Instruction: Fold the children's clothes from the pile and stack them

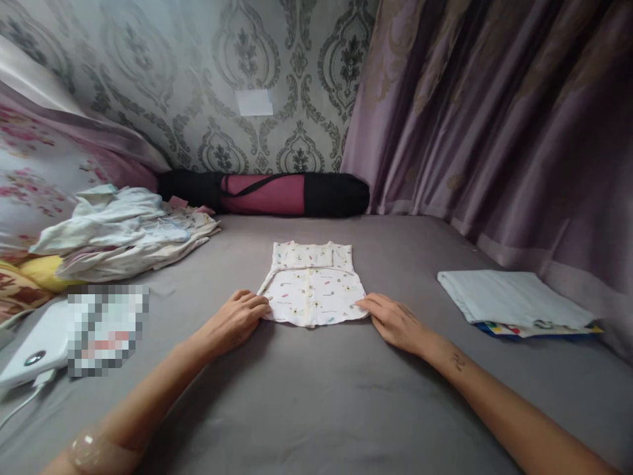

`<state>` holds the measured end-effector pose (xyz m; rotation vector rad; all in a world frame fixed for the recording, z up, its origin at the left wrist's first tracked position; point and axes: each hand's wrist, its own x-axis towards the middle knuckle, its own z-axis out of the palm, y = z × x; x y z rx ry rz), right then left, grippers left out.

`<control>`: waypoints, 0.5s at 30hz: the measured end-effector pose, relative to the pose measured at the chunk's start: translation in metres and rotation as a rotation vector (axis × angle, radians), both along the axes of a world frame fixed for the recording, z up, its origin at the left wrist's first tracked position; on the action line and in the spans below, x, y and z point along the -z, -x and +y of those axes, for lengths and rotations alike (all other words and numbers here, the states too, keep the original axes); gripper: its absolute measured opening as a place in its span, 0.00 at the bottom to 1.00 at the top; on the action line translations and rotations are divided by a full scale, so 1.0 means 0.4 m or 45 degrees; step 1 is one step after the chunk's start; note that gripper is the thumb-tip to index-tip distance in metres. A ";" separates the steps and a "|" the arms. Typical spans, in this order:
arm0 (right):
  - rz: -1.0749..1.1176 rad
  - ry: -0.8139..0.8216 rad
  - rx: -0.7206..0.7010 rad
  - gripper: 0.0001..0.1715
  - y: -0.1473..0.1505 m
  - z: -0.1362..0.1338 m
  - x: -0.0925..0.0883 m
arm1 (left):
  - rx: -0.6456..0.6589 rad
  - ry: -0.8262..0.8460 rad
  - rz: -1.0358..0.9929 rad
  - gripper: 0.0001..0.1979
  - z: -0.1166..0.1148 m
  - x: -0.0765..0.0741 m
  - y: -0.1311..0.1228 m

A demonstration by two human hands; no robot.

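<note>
A small white printed baby shirt (309, 297) lies flat on the grey sheet in front of me, its hem towards me. Both sleeves are laid inward across its upper part, and a cream button strip runs down the middle. My left hand (242, 318) is closed at the lower left corner of the shirt, fingers pinching the edge. At the lower right corner, my right hand (398, 322) pinches the fabric between thumb and fingers. The fingertips partly cover both corners.
Rumpled light clothes (133, 227) are heaped at the left beside a floral pillow (44, 178). A white power bank (37, 346) with a cable lies nearer. Folded pale cloth (514, 297) is at the right. A black and maroon bolster-shaped bag (267, 194) rests along the wall, near purple curtains (445, 119).
</note>
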<state>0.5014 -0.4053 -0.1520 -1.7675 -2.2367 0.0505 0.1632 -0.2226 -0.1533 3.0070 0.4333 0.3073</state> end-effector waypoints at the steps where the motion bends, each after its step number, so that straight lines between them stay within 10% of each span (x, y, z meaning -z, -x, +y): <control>1: 0.019 -0.003 0.000 0.21 -0.001 0.003 -0.001 | -0.011 -0.006 -0.002 0.16 0.001 -0.001 -0.003; 15: 0.527 0.055 0.034 0.12 -0.019 0.060 -0.016 | 0.122 0.270 -0.015 0.22 0.083 -0.001 0.019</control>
